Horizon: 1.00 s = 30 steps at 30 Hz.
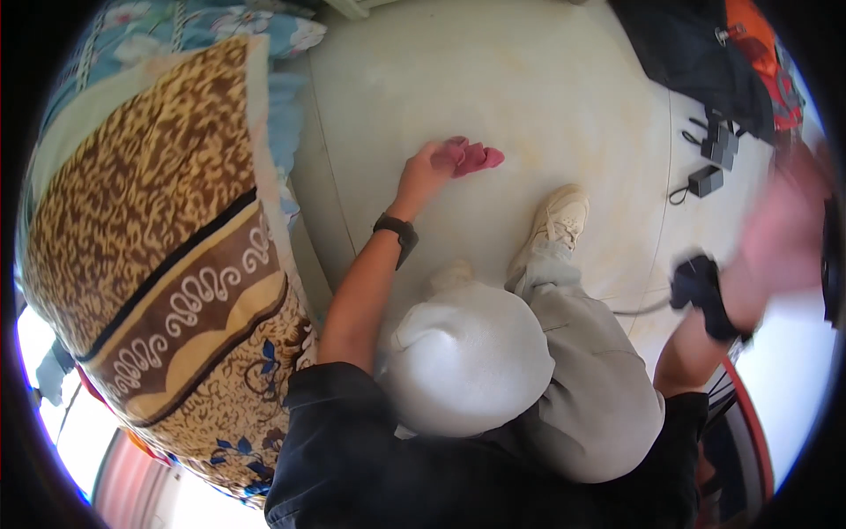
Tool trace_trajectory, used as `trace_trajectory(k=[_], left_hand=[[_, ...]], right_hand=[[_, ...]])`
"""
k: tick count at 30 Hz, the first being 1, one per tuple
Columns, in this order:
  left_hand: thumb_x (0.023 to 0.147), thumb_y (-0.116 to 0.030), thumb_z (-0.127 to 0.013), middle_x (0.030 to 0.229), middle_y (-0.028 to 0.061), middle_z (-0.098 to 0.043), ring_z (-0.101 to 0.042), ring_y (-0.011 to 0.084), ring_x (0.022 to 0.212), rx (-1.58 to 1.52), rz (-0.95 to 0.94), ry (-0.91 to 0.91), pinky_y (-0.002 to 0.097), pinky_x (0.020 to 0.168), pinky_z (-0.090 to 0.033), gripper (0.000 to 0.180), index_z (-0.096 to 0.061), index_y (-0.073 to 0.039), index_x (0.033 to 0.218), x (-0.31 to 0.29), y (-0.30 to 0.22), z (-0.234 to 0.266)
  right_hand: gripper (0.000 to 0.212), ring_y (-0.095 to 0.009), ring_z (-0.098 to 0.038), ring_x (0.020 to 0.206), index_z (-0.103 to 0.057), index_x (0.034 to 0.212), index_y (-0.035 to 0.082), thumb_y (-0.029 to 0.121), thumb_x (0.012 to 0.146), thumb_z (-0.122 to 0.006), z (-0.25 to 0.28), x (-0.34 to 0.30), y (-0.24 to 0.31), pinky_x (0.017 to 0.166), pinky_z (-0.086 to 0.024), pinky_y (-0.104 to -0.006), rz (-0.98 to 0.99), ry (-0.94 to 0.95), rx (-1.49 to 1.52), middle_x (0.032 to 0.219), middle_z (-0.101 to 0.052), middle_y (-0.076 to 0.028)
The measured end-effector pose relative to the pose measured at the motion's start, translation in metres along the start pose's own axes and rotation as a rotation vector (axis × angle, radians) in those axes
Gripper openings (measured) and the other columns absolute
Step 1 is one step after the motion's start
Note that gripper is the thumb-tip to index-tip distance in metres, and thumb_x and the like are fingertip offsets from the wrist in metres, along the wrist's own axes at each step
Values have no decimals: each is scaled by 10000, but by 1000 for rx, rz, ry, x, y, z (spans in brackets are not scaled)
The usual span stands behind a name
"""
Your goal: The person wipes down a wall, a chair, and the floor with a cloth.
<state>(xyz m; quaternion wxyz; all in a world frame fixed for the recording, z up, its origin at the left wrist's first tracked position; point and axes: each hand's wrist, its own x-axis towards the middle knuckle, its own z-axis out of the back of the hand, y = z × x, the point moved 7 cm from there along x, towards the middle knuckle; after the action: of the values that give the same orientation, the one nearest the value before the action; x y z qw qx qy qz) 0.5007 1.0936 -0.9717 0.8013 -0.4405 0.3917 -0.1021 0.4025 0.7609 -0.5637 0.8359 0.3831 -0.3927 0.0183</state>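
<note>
My left hand (pixel 425 181) is closed round a small crumpled dark pink cloth (pixel 476 157), held out over the pale floor in front of me. Part of the cloth is covered by my fingers, so its exact kind does not show. A dark band sits on that wrist. Far off to the right, my right hand (pixel 784 220) is raised and smeared by motion. Its fingers cannot be made out, nor whether anything is in them. Around the right wrist is a black strap with a bulky dark part (pixel 701 286).
A bed with a brown and tan patterned blanket (pixel 141 194) runs along the left. My bent knees and a cream shoe (pixel 560 220) are in front of me. Small black boxes with loops (pixel 705 181) lie on the floor (pixel 388 79) beside a black and orange bag (pixel 696 53).
</note>
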Motion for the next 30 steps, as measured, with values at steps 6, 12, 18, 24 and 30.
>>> trace_trajectory(k=[6,12,18,24,30], left_hand=[[826,-227,-647,1006,129,-675,-635,328,973,238,145,-138,422,820,-503,418,-528,-102,1207,-29,12,26],[823,-142,-660,1106,116,-603,-617,318,968,200,-73,-362,416,770,-513,408,-505,-116,1200,-46,18,31],[815,-93,-657,1050,104,-558,-603,312,902,429,-94,-239,419,731,-512,411,-509,-119,1198,-57,16,23],[852,-120,-604,996,98,-596,-611,306,911,445,-106,-242,403,724,-517,282,-584,-128,1133,-25,6,35],[886,-154,-548,968,110,-626,-631,304,868,366,-245,-234,394,737,-519,244,-619,-148,1119,38,-39,22]], right_hand=[[321,-219,-635,860,-616,1133,79,187,839,-688,-300,-167,-109,759,-511,-331,-503,887,12,1052,-643,-90],[741,-340,-565,1063,-407,1397,180,124,735,-737,-343,-277,-73,911,-484,-421,-202,1235,-102,1375,-445,-114],[461,-281,-597,932,-523,1174,94,61,737,-667,-360,-319,-73,782,-521,-380,-198,1091,-239,1150,-524,-93],[377,-236,-617,913,-567,1148,105,69,774,-589,-372,-283,-77,722,-524,-342,-111,901,-198,1075,-571,-66],[375,-246,-621,913,-562,1151,122,16,791,-567,-355,-250,-140,683,-545,-363,-373,924,-492,995,-574,-62]])
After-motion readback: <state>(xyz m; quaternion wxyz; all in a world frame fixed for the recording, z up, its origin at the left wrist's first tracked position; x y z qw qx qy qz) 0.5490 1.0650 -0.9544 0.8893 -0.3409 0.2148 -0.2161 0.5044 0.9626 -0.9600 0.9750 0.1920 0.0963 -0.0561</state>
